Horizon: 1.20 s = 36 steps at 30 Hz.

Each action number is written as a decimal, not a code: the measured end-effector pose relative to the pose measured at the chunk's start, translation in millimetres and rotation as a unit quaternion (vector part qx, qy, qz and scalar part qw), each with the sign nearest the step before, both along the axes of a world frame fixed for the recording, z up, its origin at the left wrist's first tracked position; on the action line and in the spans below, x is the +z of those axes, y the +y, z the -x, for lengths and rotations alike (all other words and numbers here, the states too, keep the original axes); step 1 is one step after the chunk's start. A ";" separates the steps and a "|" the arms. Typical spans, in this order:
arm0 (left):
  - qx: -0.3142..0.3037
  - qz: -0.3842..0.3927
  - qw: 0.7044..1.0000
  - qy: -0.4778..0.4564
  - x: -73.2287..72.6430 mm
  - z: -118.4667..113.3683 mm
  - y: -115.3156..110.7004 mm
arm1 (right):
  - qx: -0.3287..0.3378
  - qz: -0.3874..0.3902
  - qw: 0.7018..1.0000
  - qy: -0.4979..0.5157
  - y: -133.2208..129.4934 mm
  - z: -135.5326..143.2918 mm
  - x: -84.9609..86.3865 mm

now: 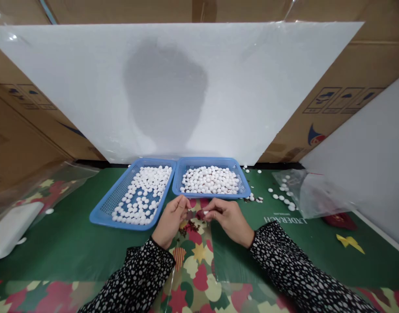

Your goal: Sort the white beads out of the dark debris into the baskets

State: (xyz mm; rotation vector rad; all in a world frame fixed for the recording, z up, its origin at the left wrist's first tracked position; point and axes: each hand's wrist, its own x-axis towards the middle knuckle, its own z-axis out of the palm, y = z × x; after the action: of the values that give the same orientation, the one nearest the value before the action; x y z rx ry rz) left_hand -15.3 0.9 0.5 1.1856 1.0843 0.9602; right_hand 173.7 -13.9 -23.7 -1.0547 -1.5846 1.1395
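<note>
My left hand (171, 218) is closed in a pinch in front of the two baskets; whatever may be between its fingertips is too small to make out. Facing it, my right hand (228, 218) pinches a small white round piece (205, 212) between thumb and forefinger, with something dark red beside the fingertips. Dark reddish-brown crumbs (190, 227) lie on the patterned cover between and below the hands. Just beyond them, a blue basket (212, 196) holds a heap of white round pieces (210, 180). A second blue basket (103, 215) to the left holds more white pieces (134, 213), spread thinner.
Loose white pieces (284, 199) lie on the green surface (251, 261) at right, beside a clear plastic bag (323, 195). A yellow scrap (350, 243) is at far right. A white object (15, 228) sits at left. A white board (232, 87) and cardboard boxes (375, 65) stand behind.
</note>
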 end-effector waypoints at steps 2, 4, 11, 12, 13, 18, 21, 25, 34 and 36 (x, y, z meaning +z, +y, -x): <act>0.003 0.011 1.000 -0.005 1.6 -0.2 -0.4 | 0.030 -0.004 1.000 -0.009 1.4 -3.4 3.7; 0.000 0.042 0.999 -0.015 2.1 -0.3 -1.0 | 0.069 -0.030 0.996 -0.049 2.6 -6.9 8.2; -0.031 0.035 0.999 -0.024 -8.2 2.2 -1.8 | 0.145 -0.132 0.956 -0.216 7.7 -11.2 5.0; -0.037 0.031 0.999 -0.021 -8.8 2.7 -1.7 | 0.146 -0.136 0.953 -0.228 8.9 -10.9 1.9; -0.041 0.028 0.999 -0.019 -8.8 3.1 -1.5 | 0.145 -0.138 0.950 -0.239 10.1 -10.5 -1.1; -0.043 0.053 0.997 -0.021 -1.9 1.9 -0.8 | 0.139 -0.143 0.945 -0.258 12.0 -8.5 -5.9; -0.037 0.079 0.994 -0.065 2.0 -0.1 -1.2 | 0.097 -0.097 0.976 -0.168 7.5 -6.9 1.1; -0.049 0.092 0.989 -0.104 1.5 -1.8 -2.2 | 0.025 -0.031 0.998 -0.042 0.2 -1.2 10.0; -0.054 0.061 0.994 -0.072 -2.8 -3.8 -3.6 | -0.002 -0.035 0.999 -0.029 -6.4 8.7 11.2; -0.045 0.039 0.997 -0.051 -1.4 -4.4 -4.2 | -0.016 -0.042 0.998 -0.037 -8.0 9.9 12.0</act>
State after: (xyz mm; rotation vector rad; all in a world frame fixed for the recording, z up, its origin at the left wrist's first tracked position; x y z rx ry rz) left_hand -10.9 -3.4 -0.9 1.1007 0.9708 0.8911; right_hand 163.8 -22.0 -11.6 -1.0746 -1.6536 1.0142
